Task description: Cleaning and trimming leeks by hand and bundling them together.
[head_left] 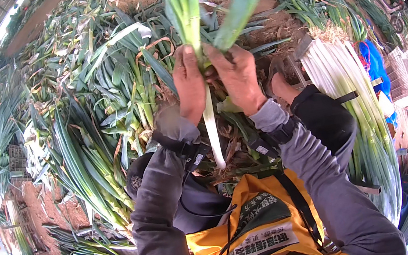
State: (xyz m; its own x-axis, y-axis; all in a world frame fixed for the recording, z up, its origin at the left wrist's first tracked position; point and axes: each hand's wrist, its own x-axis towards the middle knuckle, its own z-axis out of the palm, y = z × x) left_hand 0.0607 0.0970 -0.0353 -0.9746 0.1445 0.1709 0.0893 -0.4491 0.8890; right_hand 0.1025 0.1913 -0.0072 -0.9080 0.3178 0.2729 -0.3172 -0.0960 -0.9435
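Upright in front of me is a long green onion (212,131), its green leaves up and its white shank and roots hanging toward my lap. My left hand (189,83) is closed around it where the white turns green, thumb along the stalk. Close beside it, my right hand (238,75) pinches a broad green leaf (243,5) that slants away to the upper right. Whether that leaf is still joined to the stalk is hidden by the fingers. Both wrists wear black straps over grey sleeves.
To my right, a bundle of cleaned green onions (355,101) lies on a metal rack, roots at the far end. Loose leaves (109,56) cover the ground ahead. Uncleaned green onions (88,164) lie at my left. A yellow apron (254,228) covers my lap.
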